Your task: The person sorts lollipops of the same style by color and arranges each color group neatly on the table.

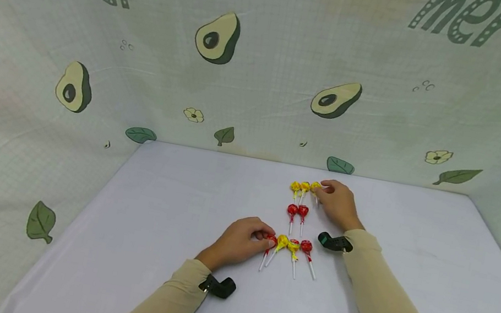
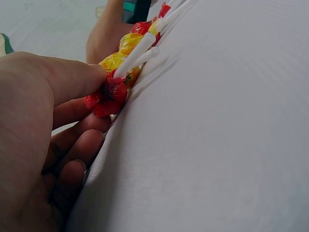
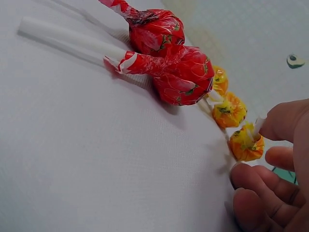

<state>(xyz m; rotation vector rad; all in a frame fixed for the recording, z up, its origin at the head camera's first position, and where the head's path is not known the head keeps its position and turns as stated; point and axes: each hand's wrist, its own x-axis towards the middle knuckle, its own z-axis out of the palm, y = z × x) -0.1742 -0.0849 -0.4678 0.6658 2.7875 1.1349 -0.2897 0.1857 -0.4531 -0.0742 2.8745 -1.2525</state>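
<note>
In the head view my left hand (image 1: 243, 238) pinches a red lollipop (image 2: 110, 96) at the left end of the nearest row. Two yellow lollipops (image 1: 282, 241) and another red lollipop (image 1: 306, 246) lie beside it, sticks toward me. My right hand (image 1: 339, 203) is at the far row, with thumb and forefinger at the rightmost yellow lollipop (image 3: 247, 144); the thumb meets its stick in the right wrist view. Two more yellow lollipops (image 1: 295, 186) lie to its left. Between the rows sit two red lollipops (image 1: 303, 211), side by side.
A white cloth covers the table (image 1: 164, 191). Behind it hangs a pale curtain (image 1: 272, 59) printed with avocados, leaves and flowers. Black wrist devices (image 1: 335, 242) are strapped to both wrists, over or beside beige sleeves.
</note>
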